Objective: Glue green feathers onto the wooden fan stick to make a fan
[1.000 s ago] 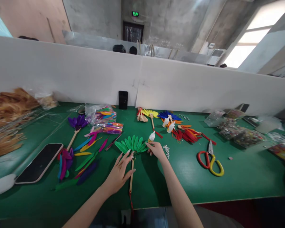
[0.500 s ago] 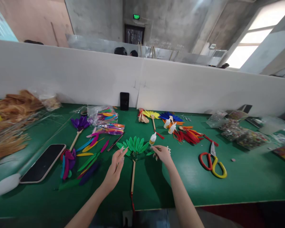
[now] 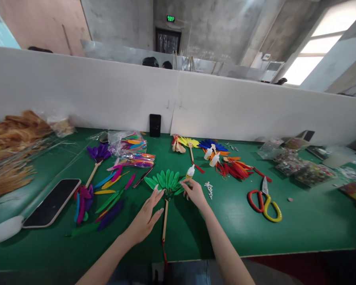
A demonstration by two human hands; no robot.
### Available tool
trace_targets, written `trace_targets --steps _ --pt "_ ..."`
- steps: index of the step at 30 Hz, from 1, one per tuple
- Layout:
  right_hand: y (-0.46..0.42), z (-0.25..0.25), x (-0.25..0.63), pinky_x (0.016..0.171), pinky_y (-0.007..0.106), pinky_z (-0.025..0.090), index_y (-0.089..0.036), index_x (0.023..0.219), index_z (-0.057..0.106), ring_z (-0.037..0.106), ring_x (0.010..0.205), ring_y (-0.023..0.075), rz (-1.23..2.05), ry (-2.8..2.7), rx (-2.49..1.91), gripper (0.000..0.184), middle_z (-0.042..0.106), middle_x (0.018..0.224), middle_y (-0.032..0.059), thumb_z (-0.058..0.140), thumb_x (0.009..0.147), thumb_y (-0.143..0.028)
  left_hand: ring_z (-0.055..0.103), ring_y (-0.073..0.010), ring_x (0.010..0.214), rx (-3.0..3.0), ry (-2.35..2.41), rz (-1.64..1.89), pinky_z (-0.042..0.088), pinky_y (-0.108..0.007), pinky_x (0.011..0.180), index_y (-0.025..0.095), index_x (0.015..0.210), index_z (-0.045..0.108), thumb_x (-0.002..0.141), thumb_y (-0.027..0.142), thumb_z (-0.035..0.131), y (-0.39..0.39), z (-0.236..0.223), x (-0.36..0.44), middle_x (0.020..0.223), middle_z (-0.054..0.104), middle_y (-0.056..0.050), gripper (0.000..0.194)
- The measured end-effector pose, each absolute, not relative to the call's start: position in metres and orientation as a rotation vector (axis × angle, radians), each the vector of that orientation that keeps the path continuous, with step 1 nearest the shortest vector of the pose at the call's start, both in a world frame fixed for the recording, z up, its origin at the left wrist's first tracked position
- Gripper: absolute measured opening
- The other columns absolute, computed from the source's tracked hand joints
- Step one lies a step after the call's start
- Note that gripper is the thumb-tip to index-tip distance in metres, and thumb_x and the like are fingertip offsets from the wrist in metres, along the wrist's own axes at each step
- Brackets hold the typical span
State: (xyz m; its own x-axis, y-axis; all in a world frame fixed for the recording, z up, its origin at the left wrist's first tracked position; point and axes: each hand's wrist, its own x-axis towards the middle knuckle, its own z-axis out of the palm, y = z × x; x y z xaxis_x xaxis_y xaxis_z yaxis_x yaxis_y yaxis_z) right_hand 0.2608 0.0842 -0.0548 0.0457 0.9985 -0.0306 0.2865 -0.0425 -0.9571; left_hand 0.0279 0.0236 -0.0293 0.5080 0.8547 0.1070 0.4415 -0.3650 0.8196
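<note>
A green feather fan point(image 3: 168, 180) lies on the green table, its wooden handle point(image 3: 165, 221) toward me and a red tassel point(image 3: 165, 255) hanging over the front edge. My right hand point(image 3: 194, 192) pinches a green feather point(image 3: 178, 191) at the fan's right side, close to its base. With fingers spread, my left hand point(image 3: 148, 215) is at the lower left of the fan, fingertips near the base. I cannot tell whether they touch it. A small white glue bottle point(image 3: 191, 171) stands just beyond my right hand. Small white beads point(image 3: 209, 190) lie to its right.
Loose coloured feathers point(image 3: 109, 198), a purple fan point(image 3: 98, 154) and a phone point(image 3: 53, 202) lie left. Scissors point(image 3: 265, 202) lie right. Yellow point(image 3: 189, 142) and blue fans point(image 3: 212, 145), with more glue bottles point(image 3: 215, 159), sit farther back. A white partition point(image 3: 225, 111) closes the far side.
My right hand has moved left with the green feather, bringing it against the fan's right side and uncovering the white beads. My left hand has moved right toward the fan's base, its fingers spreading.
</note>
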Motion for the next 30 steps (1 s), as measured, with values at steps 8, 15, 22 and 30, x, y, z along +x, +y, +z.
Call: trace_targets --steps 8,15,22,30 --pt "0.0827 -0.0561 0.2610 0.032 0.021 0.036 -0.021 0.088 0.055 0.045 0.030 0.0106 1.067 -1.396 -1.473 0.029 0.051 0.043 -0.0058 0.052 0.077 -0.048 0.022 -0.0214 0.134 2.201 1.043 0.635 0.029 -0.043 0.106 0.029 0.141 -0.014 0.095 0.036 0.030 0.0288 -0.0318 0.0315 0.145 0.027 -0.005 0.065" --pt "0.0863 -0.0575 0.2582 0.031 0.019 0.034 -0.020 0.088 0.055 0.044 0.029 0.0097 1.072 -1.395 -1.442 0.027 0.052 0.042 -0.0061 0.052 0.077 -0.045 0.021 -0.0204 0.134 2.278 1.055 0.580 0.029 -0.042 0.106 0.030 0.141 -0.013 0.094 0.038 0.032 0.0304 -0.0319 0.0339 0.145 0.027 -0.003 0.065" --pt "0.0867 -0.0562 0.2573 0.031 0.020 0.035 -0.021 0.089 0.055 0.045 0.030 0.0108 1.061 -1.380 -1.438 0.027 0.051 0.042 -0.0061 0.052 0.077 -0.044 0.020 -0.0207 0.134 2.308 1.042 0.559 0.025 -0.042 0.107 0.030 0.141 -0.014 0.094 0.037 0.031 0.0312 -0.0313 0.0344 0.145 0.027 -0.004 0.065" --pt "0.0867 -0.0520 0.2545 0.032 0.021 0.036 -0.021 0.092 0.056 0.046 0.030 0.0115 1.014 -1.394 -1.467 0.028 0.052 0.044 -0.0053 0.052 0.078 -0.045 0.019 -0.0207 0.135 2.328 1.042 0.557 0.022 -0.043 0.108 0.029 0.141 -0.013 0.095 0.036 0.029 0.0306 -0.0339 0.0343 0.145 0.026 -0.005 0.063"
